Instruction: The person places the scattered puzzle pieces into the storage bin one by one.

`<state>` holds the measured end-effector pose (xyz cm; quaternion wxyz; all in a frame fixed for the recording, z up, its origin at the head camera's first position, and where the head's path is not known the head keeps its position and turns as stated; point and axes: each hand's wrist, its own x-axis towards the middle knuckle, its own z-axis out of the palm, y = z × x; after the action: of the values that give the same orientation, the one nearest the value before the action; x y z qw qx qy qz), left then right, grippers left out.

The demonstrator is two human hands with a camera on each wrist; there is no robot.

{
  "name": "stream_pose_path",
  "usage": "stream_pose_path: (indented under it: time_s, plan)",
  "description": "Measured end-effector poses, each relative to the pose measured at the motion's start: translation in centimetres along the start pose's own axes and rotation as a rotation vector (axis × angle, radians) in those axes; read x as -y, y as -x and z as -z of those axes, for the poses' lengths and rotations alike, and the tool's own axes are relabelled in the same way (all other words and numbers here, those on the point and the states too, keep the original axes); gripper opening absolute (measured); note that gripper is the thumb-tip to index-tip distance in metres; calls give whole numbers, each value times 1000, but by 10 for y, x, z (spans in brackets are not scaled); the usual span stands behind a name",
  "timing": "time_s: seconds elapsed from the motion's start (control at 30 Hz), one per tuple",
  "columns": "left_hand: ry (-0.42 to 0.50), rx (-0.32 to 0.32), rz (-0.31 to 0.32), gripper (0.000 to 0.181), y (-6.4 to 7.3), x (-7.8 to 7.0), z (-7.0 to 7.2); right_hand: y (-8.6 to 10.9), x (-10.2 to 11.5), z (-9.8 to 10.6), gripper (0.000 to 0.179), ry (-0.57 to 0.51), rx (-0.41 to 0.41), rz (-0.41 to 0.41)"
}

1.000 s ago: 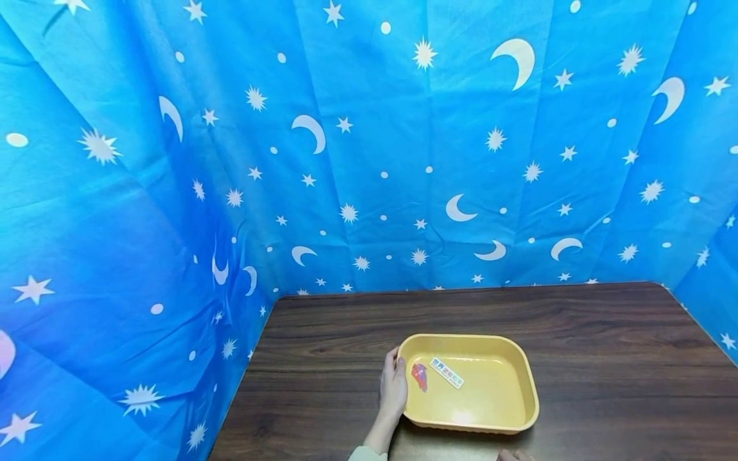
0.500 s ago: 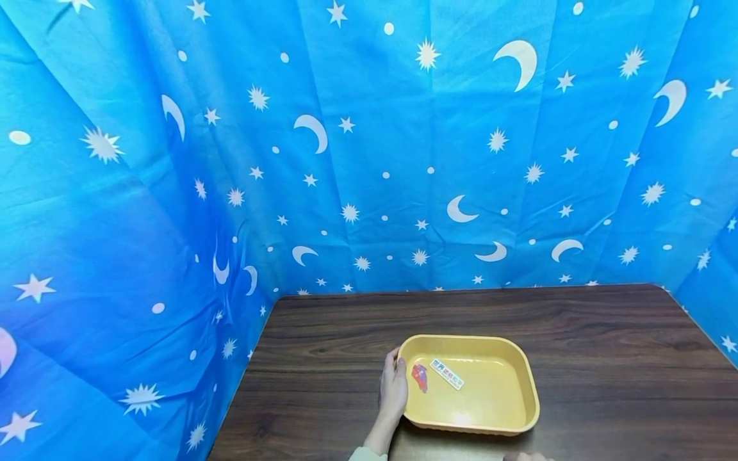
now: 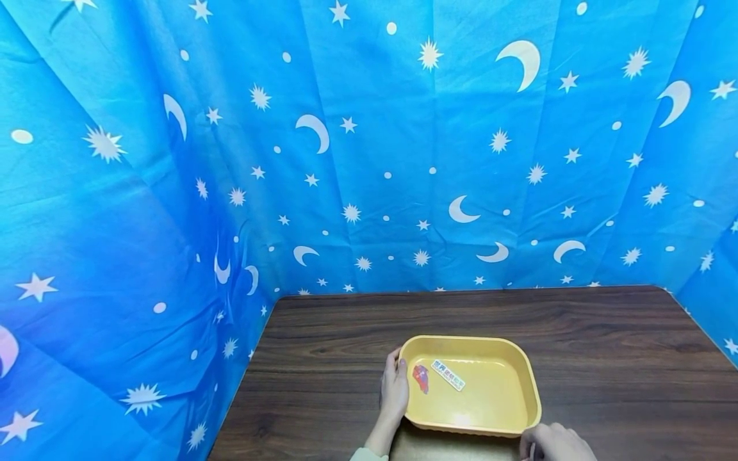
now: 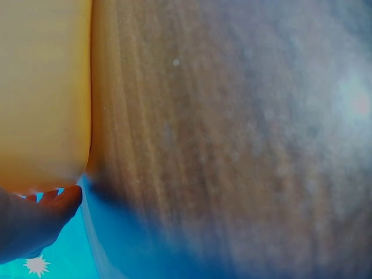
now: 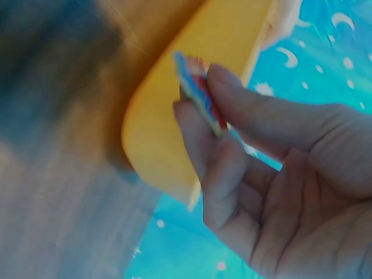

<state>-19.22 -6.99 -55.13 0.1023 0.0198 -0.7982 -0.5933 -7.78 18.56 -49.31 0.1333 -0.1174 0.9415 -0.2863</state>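
Note:
A yellow plastic tray with rounded corners lies on the table in the head view. Inside at its left are a red and purple sticker and a white label with printed characters. My left hand grips the tray's left wall, thumb near the rim; in the left wrist view its fingers reach round the tray's end. Near the front right corner is my right hand. Between thumb and fingertips it pinches a small thin sticker, blue and red with a pale edge, seen nearly edge-on.
The dark wood table extends around the tray on every side. Blue cloth printed with stars and moons hangs behind the table and along its left and right sides.
My right hand has come up from the bottom edge of the head view, rightward to the tray's front right corner. Left hand and tray stay in place; the view shifts slightly.

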Motion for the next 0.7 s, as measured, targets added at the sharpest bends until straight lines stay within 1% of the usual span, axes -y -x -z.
stream_pose_path:
  time_s: [0.07,0.1,0.13,0.2,0.3,0.37,0.47,0.5,0.57,0.7]
  plan:
    - [8,1,-9,29,0,0,0,0,-1,10,17,-50,2,107]
    - [14,2,-8,29,0,0,0,-1,-1,16,16,-92,23,135]
    - [17,3,-6,29,0,0,0,-2,-1,20,14,-134,39,139]
    - [19,1,-5,29,0,0,0,-5,1,28,11,-210,63,125]
    - [8,-4,-6,28,0,-1,1,-10,5,37,5,-278,37,94]
    - [3,-11,-11,28,1,-1,1,-15,9,40,5,-268,-34,93]
    - [2,-14,-22,28,1,-1,1,-23,14,44,7,-242,-143,64]
    - [5,-14,-18,28,1,-2,1,-27,16,46,7,-242,-167,49]
    - [11,-14,-15,28,1,-2,1,-33,20,48,8,-243,-208,9]
    - [23,-13,-15,27,2,-4,1,-48,29,50,10,-279,-277,-104]
